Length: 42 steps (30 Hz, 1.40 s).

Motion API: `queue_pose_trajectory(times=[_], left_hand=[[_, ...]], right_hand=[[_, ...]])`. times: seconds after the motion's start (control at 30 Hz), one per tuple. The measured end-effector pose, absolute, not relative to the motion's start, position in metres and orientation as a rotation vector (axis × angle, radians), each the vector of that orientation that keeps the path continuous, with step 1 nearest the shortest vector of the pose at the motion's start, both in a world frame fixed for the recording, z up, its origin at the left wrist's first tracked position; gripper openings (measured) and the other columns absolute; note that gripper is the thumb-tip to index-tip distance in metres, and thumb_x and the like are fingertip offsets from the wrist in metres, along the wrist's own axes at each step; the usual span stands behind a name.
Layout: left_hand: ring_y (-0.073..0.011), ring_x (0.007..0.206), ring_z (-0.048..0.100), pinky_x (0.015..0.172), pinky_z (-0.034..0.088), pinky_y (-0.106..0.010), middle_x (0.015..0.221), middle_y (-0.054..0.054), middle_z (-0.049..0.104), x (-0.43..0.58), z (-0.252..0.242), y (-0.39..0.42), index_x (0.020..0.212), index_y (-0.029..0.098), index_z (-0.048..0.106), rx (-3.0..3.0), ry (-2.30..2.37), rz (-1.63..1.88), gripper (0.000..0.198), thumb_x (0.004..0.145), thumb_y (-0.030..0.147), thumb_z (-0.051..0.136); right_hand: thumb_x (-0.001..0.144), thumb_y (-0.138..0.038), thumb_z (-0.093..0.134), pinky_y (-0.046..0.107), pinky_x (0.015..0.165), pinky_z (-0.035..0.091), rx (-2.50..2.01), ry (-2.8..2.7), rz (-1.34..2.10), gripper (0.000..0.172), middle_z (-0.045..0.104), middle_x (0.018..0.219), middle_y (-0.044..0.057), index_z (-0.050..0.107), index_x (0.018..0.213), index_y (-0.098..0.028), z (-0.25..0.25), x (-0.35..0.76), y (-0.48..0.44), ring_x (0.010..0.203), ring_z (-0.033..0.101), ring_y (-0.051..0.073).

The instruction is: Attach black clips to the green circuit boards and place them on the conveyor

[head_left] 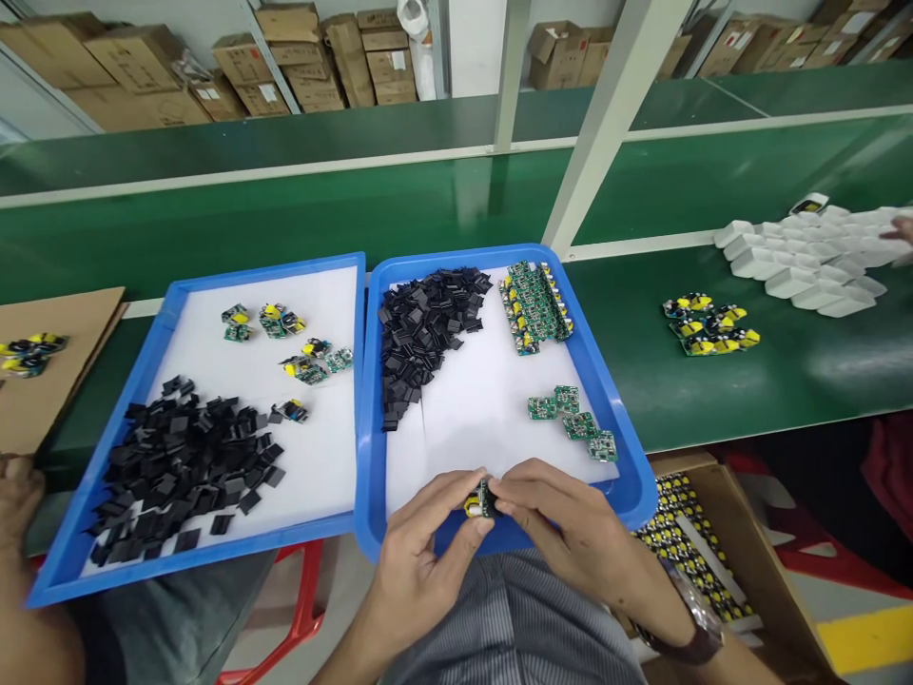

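Observation:
Over the front rim of the right blue tray (369,457), my left hand (428,547) pinches a small circuit board (473,502) with a yellow part on it. My right hand (574,523) has its fingers closed on a small black plastic piece (491,499) against the board's right side; how far the two are joined is hidden by my fingers. Inside this tray lie a heap of black plastic pieces (424,333), a block of circuit boards (534,306) at the back right, and several loose boards (579,425) nearer me.
A second blue tray (267,271) on the left holds black pieces and boards. Another person's hand (18,499) is at far left. Boards (709,325) and white housings (806,257) lie on the right bench, with another hand (900,230) there. A carton (767,561) of boards stands below.

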<state>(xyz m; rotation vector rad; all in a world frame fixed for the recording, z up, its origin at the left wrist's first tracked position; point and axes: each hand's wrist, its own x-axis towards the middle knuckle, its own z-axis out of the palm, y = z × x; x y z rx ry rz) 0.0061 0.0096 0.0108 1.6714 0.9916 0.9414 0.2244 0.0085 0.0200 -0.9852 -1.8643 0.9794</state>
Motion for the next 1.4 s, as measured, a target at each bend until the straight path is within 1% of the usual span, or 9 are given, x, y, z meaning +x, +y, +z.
queue_pose_trajectory(times=[0.07, 0.13, 0.27, 0.6, 0.73, 0.9, 1.13, 1.33, 1.4], left_hand=[[-0.0140, 0.118, 0.066, 0.100, 0.057, -0.025, 0.131, -0.002, 0.066, 0.006, 0.012, 0.010, 0.147, 0.036, 0.059, 1.659, 0.990, 0.948, 0.055, 0.099, 0.010, 0.065], [-0.0137, 0.118, 0.066, 0.100, 0.057, -0.025, 0.130, -0.002, 0.067, 0.006, 0.013, 0.011, 0.146, 0.036, 0.060, 1.654, 0.997, 0.955, 0.055, 0.098, 0.010, 0.066], [-0.0131, 0.118, 0.065, 0.100, 0.056, -0.023, 0.130, -0.001, 0.067, 0.006, 0.013, 0.012, 0.146, 0.037, 0.059, 1.654, 1.001, 0.944, 0.056, 0.098, 0.009, 0.066], [-0.0142, 0.121, 0.065, 0.103, 0.058, -0.027, 0.134, -0.001, 0.066, 0.006, 0.011, 0.008, 0.149, 0.038, 0.057, 1.714, 0.983, 0.982, 0.061, 0.097, 0.006, 0.065], [-0.0153, 0.122, 0.065, 0.103, 0.058, -0.028, 0.133, -0.003, 0.066, 0.005, 0.008, 0.006, 0.150, 0.035, 0.057, 1.747, 0.982, 0.993, 0.062, 0.097, 0.005, 0.065], [-0.0167, 0.118, 0.066, 0.101, 0.058, -0.030, 0.132, -0.006, 0.065, 0.004, 0.010, 0.007, 0.148, 0.033, 0.057, 1.707, 1.001, 0.943, 0.057, 0.098, 0.008, 0.064], [-0.0165, 0.119, 0.065, 0.100, 0.057, -0.029, 0.130, -0.006, 0.066, 0.005, 0.009, 0.006, 0.146, 0.033, 0.059, 1.703, 0.993, 0.943, 0.056, 0.097, 0.007, 0.066], [-0.0163, 0.121, 0.065, 0.102, 0.057, -0.029, 0.132, -0.004, 0.067, 0.004, 0.009, 0.005, 0.146, 0.034, 0.060, 1.710, 1.013, 0.966, 0.057, 0.096, 0.007, 0.067], [-0.0154, 0.119, 0.066, 0.101, 0.057, -0.027, 0.131, -0.004, 0.067, 0.004, 0.011, 0.006, 0.145, 0.034, 0.060, 1.697, 1.013, 0.969, 0.056, 0.097, 0.007, 0.067]], right_hand=[[0.100, -0.006, 0.063, 0.022, 0.087, 0.056, -1.046, -1.695, 1.040, 0.044, 0.068, 0.112, 0.002, 0.063, 0.137, -0.030, 0.020, 0.221, 0.007, 0.100, 0.066, 0.009], [0.099, -0.009, 0.066, 0.021, 0.083, 0.058, -1.103, -1.561, 1.135, 0.039, 0.070, 0.107, -0.001, 0.066, 0.130, -0.032, 0.020, 0.217, 0.005, 0.093, 0.069, 0.008], [0.099, -0.010, 0.066, 0.023, 0.080, 0.056, -1.107, -1.528, 1.180, 0.025, 0.070, 0.100, -0.003, 0.068, 0.115, -0.029, 0.022, 0.214, 0.004, 0.090, 0.068, 0.008], [0.104, -0.005, 0.052, 0.027, 0.088, 0.053, -1.109, -1.853, 0.912, 0.034, 0.063, 0.110, 0.004, 0.061, 0.132, -0.022, 0.036, 0.211, 0.002, 0.100, 0.061, 0.011], [0.104, -0.005, 0.052, 0.028, 0.088, 0.054, -1.098, -1.829, 0.933, 0.033, 0.064, 0.110, 0.005, 0.061, 0.130, -0.023, 0.031, 0.212, 0.001, 0.101, 0.061, 0.012], [0.102, -0.010, 0.061, 0.021, 0.081, 0.055, -1.113, -1.571, 1.132, 0.030, 0.068, 0.103, 0.000, 0.066, 0.127, -0.027, 0.023, 0.213, 0.002, 0.089, 0.066, 0.007], [0.101, -0.005, 0.059, 0.028, 0.087, 0.054, -1.084, -1.721, 1.002, 0.026, 0.066, 0.106, 0.004, 0.064, 0.120, -0.022, 0.026, 0.213, 0.001, 0.099, 0.063, 0.012], [0.101, -0.002, 0.054, 0.029, 0.098, 0.054, -1.087, -1.901, 0.797, 0.038, 0.065, 0.115, 0.007, 0.057, 0.135, -0.020, 0.027, 0.209, -0.003, 0.110, 0.061, 0.014], [0.101, -0.002, 0.055, 0.027, 0.096, 0.054, -1.085, -1.834, 0.856, 0.037, 0.065, 0.114, 0.006, 0.059, 0.133, -0.021, 0.026, 0.208, -0.003, 0.108, 0.061, 0.012]])
